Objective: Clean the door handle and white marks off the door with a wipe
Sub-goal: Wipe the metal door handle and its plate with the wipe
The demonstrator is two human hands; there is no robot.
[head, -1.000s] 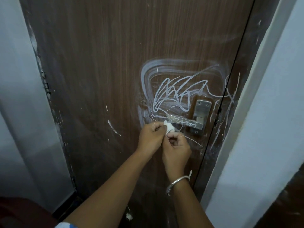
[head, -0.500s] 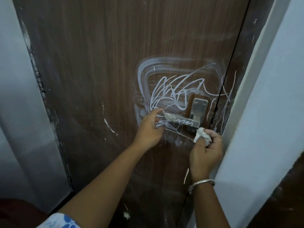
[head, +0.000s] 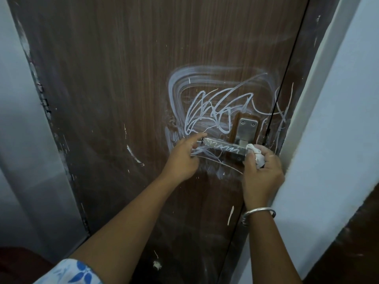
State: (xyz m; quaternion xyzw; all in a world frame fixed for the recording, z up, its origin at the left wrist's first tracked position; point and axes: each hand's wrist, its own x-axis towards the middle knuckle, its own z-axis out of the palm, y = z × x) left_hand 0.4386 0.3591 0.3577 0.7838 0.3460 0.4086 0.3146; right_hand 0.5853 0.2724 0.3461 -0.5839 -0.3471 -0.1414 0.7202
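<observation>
The right hand [head: 263,177] is curled tight around a crumpled white wipe [head: 256,155], fingers and thumb folded over it so that only a wad shows between them. The wad is pressed against the right end of the door handle [head: 222,148], just below the metal lock plate [head: 246,130] near the door's right edge. A silver bangle [head: 257,212] sits on that wrist.

The left hand [head: 182,158] is at the handle's left end. Its index finger is stretched out along the top of the lever, touching it, while the thumb reaches underneath; the other fingers are loosely bent and hold nothing (whether the thumb actually pinches the bar cannot be told). A blue-and-white patterned sleeve [head: 71,272] shows at the bottom of the view.

The handle is a flat silver bar, lying level, with a white zigzag scribbled along its face. Around it the brown door [head: 123,78] carries white marks [head: 215,111]: tangled scribbles above the lever, a broad smeared arc framing them, thinner lines crossing the gap onto the door frame [head: 295,99], and more streaks just below the lever.
</observation>
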